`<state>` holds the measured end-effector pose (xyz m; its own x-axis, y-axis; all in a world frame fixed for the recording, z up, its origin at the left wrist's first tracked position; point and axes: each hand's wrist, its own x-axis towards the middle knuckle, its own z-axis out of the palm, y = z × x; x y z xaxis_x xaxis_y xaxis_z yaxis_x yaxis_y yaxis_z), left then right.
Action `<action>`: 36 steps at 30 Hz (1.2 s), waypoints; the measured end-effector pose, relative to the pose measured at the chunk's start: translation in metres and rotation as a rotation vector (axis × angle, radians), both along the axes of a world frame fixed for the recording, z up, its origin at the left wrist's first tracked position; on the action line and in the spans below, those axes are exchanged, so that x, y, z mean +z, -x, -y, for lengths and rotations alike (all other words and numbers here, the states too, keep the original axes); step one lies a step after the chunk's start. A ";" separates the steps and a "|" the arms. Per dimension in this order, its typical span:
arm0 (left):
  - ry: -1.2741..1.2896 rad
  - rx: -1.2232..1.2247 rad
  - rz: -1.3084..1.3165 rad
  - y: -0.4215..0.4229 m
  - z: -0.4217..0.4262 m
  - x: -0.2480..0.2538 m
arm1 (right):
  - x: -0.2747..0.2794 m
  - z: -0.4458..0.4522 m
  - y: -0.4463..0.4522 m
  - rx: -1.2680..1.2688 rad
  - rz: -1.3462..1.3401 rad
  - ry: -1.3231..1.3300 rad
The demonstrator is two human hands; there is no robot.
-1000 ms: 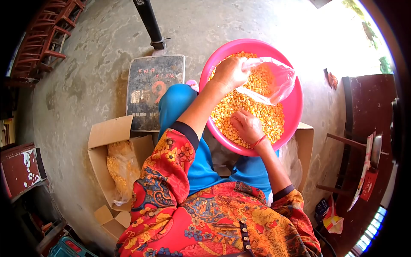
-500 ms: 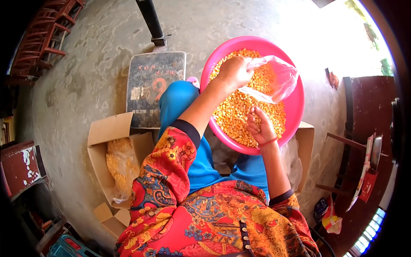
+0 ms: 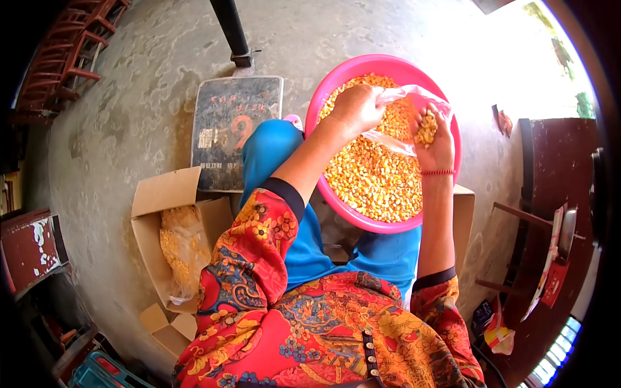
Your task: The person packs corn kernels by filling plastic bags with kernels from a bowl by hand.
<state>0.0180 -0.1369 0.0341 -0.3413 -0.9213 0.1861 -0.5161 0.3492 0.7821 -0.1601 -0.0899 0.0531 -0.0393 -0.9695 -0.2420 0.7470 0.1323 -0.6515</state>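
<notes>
A pink basin (image 3: 315, 97) full of yellow corn kernels (image 3: 375, 184) sits in front of me by my knees. My left hand (image 3: 359, 110) is closed on the rim of a clear plastic bag (image 3: 394, 141), which hangs over the basin. Cupped palm up at the bag's mouth, my right hand (image 3: 435, 147) carries a heap of kernels on its palm and fingers. A red bead bracelet circles that wrist. How much corn is inside the bag cannot be made out.
Left of my legs an open cardboard box (image 3: 147, 229) contains a bag of corn (image 3: 183, 249). A platform scale (image 3: 217, 145) with a black post (image 3: 229, 29) stands ahead of it. Red stacked chairs (image 3: 77, 48) are at far left, dark red furniture (image 3: 563, 155) at right.
My right hand has risen from the corn at the basin's near side to the bag's mouth, turning palm up with kernels in it. My left hand keeps its hold on the bag.
</notes>
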 end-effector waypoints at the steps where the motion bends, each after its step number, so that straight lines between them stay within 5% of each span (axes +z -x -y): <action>1: 0.002 0.000 -0.026 -0.001 -0.001 0.000 | 0.003 0.007 -0.004 -0.135 -0.121 -0.084; 7: -0.033 -0.001 0.071 0.000 0.006 -0.003 | -0.009 0.010 0.004 -0.068 -0.602 -0.072; 9: -0.037 0.019 0.038 0.001 0.005 0.000 | -0.005 -0.002 0.000 -0.097 -1.003 0.054; 11: -0.042 0.037 0.004 0.002 0.003 0.001 | 0.000 -0.013 -0.005 -0.117 -0.888 0.056; 13: -0.013 0.024 0.030 0.002 0.004 0.001 | 0.003 -0.026 -0.007 0.098 -0.682 0.108; 17: -0.005 0.026 0.042 0.002 0.003 0.000 | 0.008 -0.052 -0.031 0.691 -0.840 0.100; 19: -0.030 0.027 0.062 0.001 0.003 0.001 | -0.012 -0.063 -0.042 0.718 -1.105 0.194; 21: -0.028 0.037 0.099 0.003 0.003 0.001 | -0.033 -0.066 -0.044 0.474 -1.718 0.535; 22: -0.024 0.048 0.134 0.003 0.004 0.002 | -0.040 -0.069 -0.046 0.382 -1.804 0.512; 27: -0.021 0.045 0.122 0.003 0.004 0.004 | -0.052 -0.077 -0.047 0.275 -1.941 0.517; 36: -0.026 0.017 0.053 0.000 0.003 0.000 | -0.050 -0.089 -0.056 0.457 -1.722 0.465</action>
<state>0.0176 -0.1403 0.0336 -0.3343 -0.9314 0.1440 -0.5628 0.3198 0.7622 -0.1039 -0.0009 0.0027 0.3301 -0.9433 0.0352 -0.7458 -0.2835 -0.6029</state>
